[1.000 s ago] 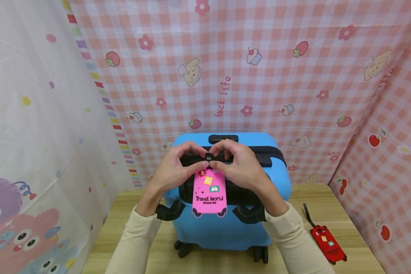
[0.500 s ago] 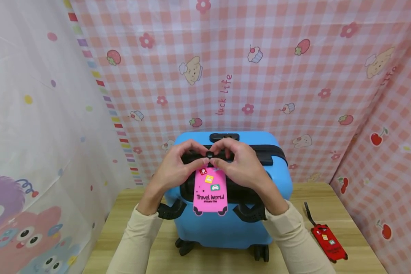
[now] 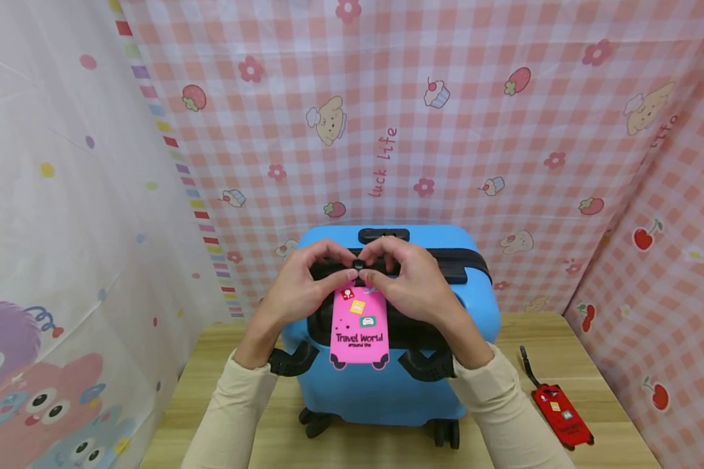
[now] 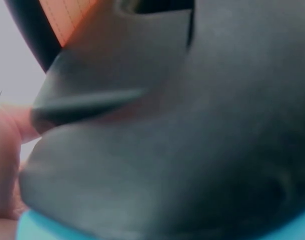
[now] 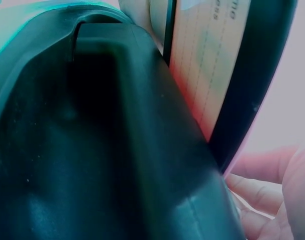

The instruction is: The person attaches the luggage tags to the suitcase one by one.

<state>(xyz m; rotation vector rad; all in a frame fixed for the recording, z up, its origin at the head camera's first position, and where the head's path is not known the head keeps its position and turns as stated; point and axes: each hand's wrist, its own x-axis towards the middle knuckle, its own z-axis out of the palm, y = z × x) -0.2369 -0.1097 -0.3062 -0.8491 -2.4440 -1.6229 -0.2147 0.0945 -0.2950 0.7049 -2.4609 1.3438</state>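
Observation:
A pink luggage tag (image 3: 360, 342) hangs in front of the blue suitcase (image 3: 381, 397), printed side towards me. My left hand (image 3: 296, 286) and right hand (image 3: 416, 280) meet over the suitcase's top, each pinching the tag's short black strap (image 3: 359, 265) between thumb and fingers. The black carry handle (image 4: 152, 170) fills much of the left wrist view. In the right wrist view the lined card (image 5: 207, 65) on the tag's back stands beside the handle, and fingers (image 5: 262, 195) show at lower right. How the strap runs between my fingertips is hidden.
A red luggage tag (image 3: 563, 417) with its black strap lies on the wooden table (image 3: 211, 391), right of the suitcase. Black wheels (image 3: 446, 433) stand under the case. A pink checked cloth (image 3: 387, 98) hangs behind, and a white printed cloth (image 3: 94, 228) at the left.
The head view has shifted very slightly. Both hands keep their pinch on the strap, and the luggage tag hangs in nearly the same place.

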